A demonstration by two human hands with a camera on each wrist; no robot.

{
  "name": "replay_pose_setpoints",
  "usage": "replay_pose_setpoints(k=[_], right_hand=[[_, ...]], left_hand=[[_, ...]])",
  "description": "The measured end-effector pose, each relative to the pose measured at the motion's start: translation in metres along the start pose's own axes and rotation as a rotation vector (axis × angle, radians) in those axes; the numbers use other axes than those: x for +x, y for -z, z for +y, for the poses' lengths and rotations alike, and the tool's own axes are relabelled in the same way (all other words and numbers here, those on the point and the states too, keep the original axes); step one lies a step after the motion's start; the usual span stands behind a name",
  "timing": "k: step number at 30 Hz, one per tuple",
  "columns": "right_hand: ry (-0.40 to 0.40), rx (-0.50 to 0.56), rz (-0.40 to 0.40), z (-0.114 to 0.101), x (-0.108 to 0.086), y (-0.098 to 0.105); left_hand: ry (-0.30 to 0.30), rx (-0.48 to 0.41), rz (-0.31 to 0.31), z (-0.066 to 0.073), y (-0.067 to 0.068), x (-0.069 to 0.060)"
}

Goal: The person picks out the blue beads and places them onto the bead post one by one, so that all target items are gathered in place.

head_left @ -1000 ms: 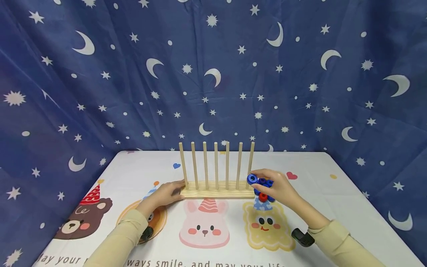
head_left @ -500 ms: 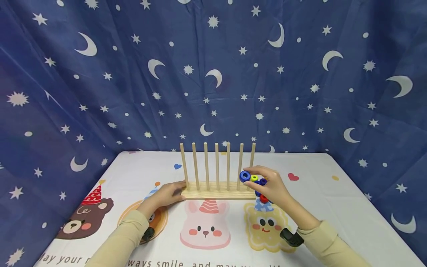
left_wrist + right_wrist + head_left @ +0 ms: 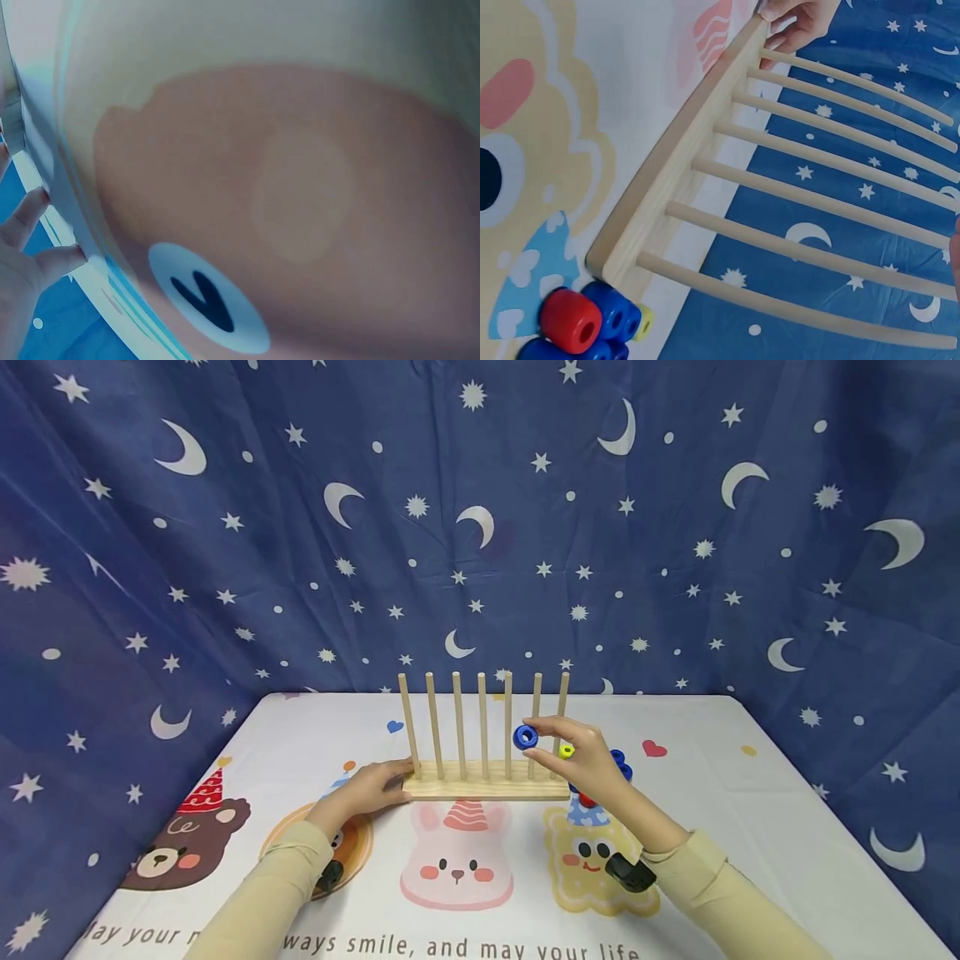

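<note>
A wooden rack with a row of several upright pegs stands on the table, its base [image 3: 480, 789] lying left to right. My left hand [image 3: 369, 792] grips the base's left end, thumb in front and fingers behind; the right wrist view also shows this hand [image 3: 801, 22] at that end. Between thumb and fingertips, my right hand [image 3: 588, 760] pinches a blue ring-shaped bead [image 3: 518, 739]. It is raised in front of the pegs on the right side, with its hole facing the head camera. No peg in view carries a bead.
Loose beads lie by the rack's right end: a red bead [image 3: 566, 319], a yellow bead [image 3: 567, 751] and several blue beads [image 3: 624, 768], partly behind my right hand. The white cloth [image 3: 697, 827] has cartoon prints. A blue starry curtain [image 3: 420, 552] hangs behind.
My right hand has moved left and slightly up with the blue bead, away from the loose beads and toward the pegs. The left hand stays at the rack's left end.
</note>
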State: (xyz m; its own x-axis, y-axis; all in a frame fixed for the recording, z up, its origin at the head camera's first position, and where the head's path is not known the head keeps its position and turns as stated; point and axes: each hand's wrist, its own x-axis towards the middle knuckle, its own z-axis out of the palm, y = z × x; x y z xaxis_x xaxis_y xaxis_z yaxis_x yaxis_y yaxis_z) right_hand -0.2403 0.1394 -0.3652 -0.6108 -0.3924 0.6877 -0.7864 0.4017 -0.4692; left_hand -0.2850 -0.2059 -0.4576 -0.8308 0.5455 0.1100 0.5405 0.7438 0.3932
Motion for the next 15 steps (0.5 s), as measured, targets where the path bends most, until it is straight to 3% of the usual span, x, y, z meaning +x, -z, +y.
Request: replay_pose_setpoints(k=[15], right_hand=[[0.046,0.008,-0.016,-0.005,0.028,-0.017]], left_hand=[[0.034,-0.005,-0.018,0.003,0.002,-0.002]])
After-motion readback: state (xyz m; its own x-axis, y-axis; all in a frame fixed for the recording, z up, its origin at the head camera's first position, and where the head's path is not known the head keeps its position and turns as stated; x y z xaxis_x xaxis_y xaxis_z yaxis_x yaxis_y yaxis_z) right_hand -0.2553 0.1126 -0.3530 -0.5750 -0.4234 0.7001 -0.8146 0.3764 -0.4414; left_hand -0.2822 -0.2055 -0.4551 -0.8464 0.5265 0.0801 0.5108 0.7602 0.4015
